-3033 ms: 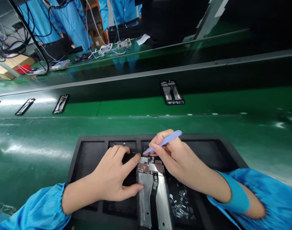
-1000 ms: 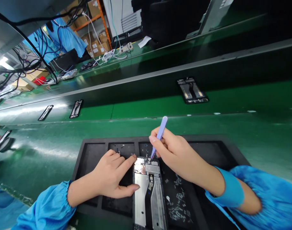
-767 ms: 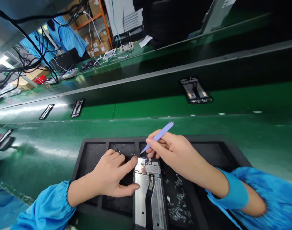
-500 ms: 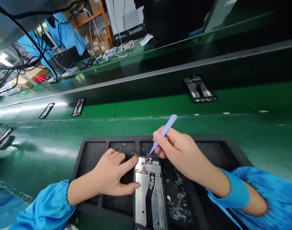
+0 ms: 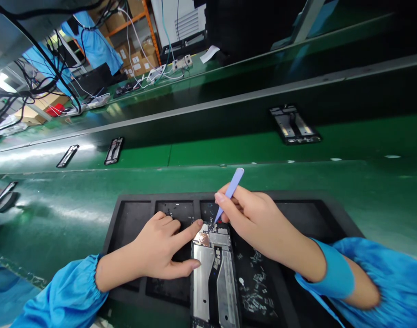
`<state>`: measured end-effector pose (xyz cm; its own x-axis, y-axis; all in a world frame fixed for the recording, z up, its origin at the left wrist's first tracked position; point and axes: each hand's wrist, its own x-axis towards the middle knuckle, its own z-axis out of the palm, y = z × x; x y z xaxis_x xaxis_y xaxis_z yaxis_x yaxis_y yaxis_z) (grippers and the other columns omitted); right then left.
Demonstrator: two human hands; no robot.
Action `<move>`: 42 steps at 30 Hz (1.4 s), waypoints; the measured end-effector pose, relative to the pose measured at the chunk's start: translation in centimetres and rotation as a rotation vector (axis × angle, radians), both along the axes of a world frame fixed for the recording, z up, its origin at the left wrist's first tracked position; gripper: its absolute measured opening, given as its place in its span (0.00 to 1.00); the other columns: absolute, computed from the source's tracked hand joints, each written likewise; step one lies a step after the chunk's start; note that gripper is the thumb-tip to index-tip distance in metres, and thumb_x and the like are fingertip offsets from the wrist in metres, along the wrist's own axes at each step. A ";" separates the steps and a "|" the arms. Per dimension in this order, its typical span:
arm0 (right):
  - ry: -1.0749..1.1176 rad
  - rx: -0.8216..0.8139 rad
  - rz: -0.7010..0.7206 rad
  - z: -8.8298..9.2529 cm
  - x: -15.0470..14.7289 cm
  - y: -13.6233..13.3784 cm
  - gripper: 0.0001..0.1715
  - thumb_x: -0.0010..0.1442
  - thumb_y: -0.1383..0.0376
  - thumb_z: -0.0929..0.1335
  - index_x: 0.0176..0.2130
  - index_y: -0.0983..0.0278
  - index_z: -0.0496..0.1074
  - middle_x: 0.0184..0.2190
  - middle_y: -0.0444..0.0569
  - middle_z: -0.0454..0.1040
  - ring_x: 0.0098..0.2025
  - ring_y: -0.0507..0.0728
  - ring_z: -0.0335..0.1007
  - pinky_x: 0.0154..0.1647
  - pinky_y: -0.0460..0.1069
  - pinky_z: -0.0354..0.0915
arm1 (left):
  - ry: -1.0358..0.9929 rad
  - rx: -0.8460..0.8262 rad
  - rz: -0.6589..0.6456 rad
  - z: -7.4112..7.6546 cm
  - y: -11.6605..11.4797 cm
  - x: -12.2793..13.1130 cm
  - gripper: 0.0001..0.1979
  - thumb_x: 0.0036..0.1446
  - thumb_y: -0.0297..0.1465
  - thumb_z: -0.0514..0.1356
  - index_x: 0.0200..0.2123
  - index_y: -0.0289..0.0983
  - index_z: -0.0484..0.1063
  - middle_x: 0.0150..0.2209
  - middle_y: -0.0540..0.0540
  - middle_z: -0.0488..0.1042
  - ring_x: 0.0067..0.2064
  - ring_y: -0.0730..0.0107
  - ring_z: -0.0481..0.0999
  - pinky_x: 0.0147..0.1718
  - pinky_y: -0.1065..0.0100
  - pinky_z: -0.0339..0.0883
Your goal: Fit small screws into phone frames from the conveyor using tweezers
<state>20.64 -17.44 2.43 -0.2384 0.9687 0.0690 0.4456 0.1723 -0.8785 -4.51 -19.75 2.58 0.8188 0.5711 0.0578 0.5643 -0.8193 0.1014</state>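
The opened phone (image 5: 201,273) lies face-on to the camera in the black tray (image 5: 114,228), its long axis running almost straight away from the person, the far end leaning slightly left. Its circuit-board end points away; the near end is cut off by the frame. The left hand (image 5: 162,250) is spread, index fingertip at the far left corner and thumb on the left edge. The right hand (image 5: 251,212) pinches lilac tweezers (image 5: 233,184), tip slanting down to the far end; contact is unclear. Small clear pieces (image 5: 258,296) lie to the right. Beyond, the green desk (image 5: 74,196) stretches out.
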 end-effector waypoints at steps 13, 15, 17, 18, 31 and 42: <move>0.026 0.033 -0.022 0.3 -0.1 0.1 0.15 0.71 0.58 0.60 0.34 0.59 0.67 0.21 0.42 0.73 0.23 0.53 0.70 0.27 0.50 0.62 | -0.004 0.011 -0.007 0.2 0.1 0.1 0.33 0.68 0.51 0.47 0.64 0.33 0.63 0.28 0.49 0.68 0.28 0.64 0.69 0.30 0.60 0.60; 0.040 0.058 -0.061 0.4 -0.1 0.1 0.14 0.70 0.58 0.60 0.34 0.59 0.67 0.21 0.42 0.73 0.22 0.53 0.69 0.26 0.50 0.62 | 0.000 0.007 -0.006 0.1 0.1 0.1 0.33 0.68 0.51 0.47 0.64 0.33 0.63 0.28 0.49 0.68 0.28 0.63 0.69 0.30 0.60 0.60; 0.042 0.068 -0.089 0.5 0.0 0.1 0.15 0.70 0.58 0.60 0.33 0.59 0.66 0.20 0.42 0.71 0.21 0.53 0.66 0.24 0.49 0.60 | 0.002 0.008 -0.005 0.1 0.1 0.0 0.33 0.68 0.51 0.47 0.65 0.34 0.63 0.28 0.49 0.67 0.28 0.63 0.69 0.31 0.60 0.60; 0.036 0.070 -0.092 0.6 0.0 0.1 0.16 0.70 0.57 0.60 0.32 0.59 0.66 0.19 0.42 0.70 0.20 0.52 0.65 0.24 0.50 0.59 | 0.003 0.008 -0.005 0.1 0.1 0.0 0.33 0.68 0.52 0.47 0.65 0.34 0.62 0.28 0.49 0.67 0.28 0.63 0.69 0.31 0.60 0.60; -0.063 -0.034 -0.031 0.6 0.0 0.4 0.18 0.70 0.56 0.58 0.30 0.59 0.64 0.18 0.42 0.70 0.20 0.54 0.66 0.25 0.51 0.59 | 0.001 -0.010 -0.008 0.0 0.1 0.0 0.33 0.68 0.51 0.47 0.65 0.34 0.61 0.29 0.49 0.68 0.29 0.62 0.69 0.31 0.60 0.59; -0.047 -0.140 -0.057 0.3 0.0 0.6 0.21 0.69 0.53 0.58 0.32 0.61 0.68 0.19 0.42 0.74 0.19 0.53 0.68 0.25 0.50 0.60 | 0.014 -0.007 -0.011 0.0 0.2 0.0 0.33 0.69 0.51 0.46 0.65 0.33 0.61 0.29 0.48 0.68 0.29 0.62 0.69 0.31 0.60 0.60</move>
<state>20.62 -16.83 2.75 -0.1821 0.9802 -0.0781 0.4927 0.0222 -0.8699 -4.48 -19.53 2.58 0.8258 0.5624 0.0426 0.5566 -0.8248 0.0991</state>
